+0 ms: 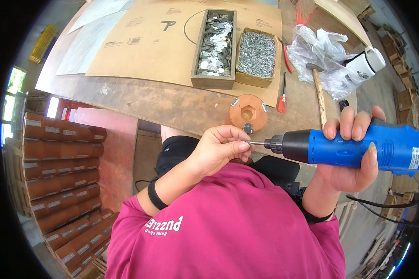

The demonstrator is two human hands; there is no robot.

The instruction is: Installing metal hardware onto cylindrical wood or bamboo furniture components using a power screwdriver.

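Note:
My right hand grips a blue and black electric screwdriver, held sideways with its bit pointing left. My left hand pinches a small screw at the tip of the bit, fingers closed on it. Just beyond my hands, a round orange wooden disc with a hexagonal hole and small metal brackets lies on the worn wooden table.
Two open boxes stand further back, one with metal plates, one with screws. A hammer, a red screwdriver, a plastic bag and a white bottle lie at right. Stacked brown wooden pieces stand at left.

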